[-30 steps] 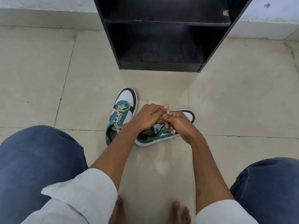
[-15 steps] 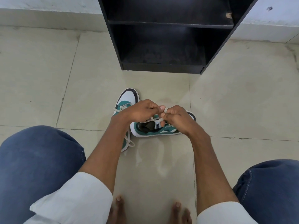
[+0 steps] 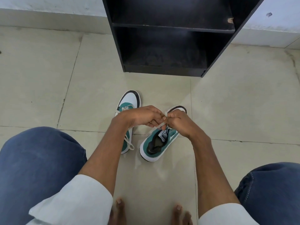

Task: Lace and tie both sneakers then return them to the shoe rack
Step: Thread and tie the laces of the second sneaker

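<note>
Two green-and-white sneakers lie on the tiled floor in front of me. The left sneaker (image 3: 129, 101) points away, its cream lace tied, a loop hanging near its heel. The right sneaker (image 3: 156, 143) sits angled, heel toward me, tongue showing. Over it, my left hand (image 3: 141, 117) and my right hand (image 3: 180, 124) meet, both pinching its cream lace (image 3: 159, 126), which runs taut down to the shoe. My hands hide the front of this sneaker. The black shoe rack (image 3: 170, 46) stands beyond, shelves bare.
My knees in blue jeans fill the lower left (image 3: 37, 168) and lower right (image 3: 272, 187) corners. My bare toes (image 3: 120, 207) show at the bottom edge. A white wall base (image 3: 48, 5) runs behind the rack.
The right sneaker has turned from lying sideways to heel toward me. Both hands have risen slightly, still together on the lace, which now pulls taut.
</note>
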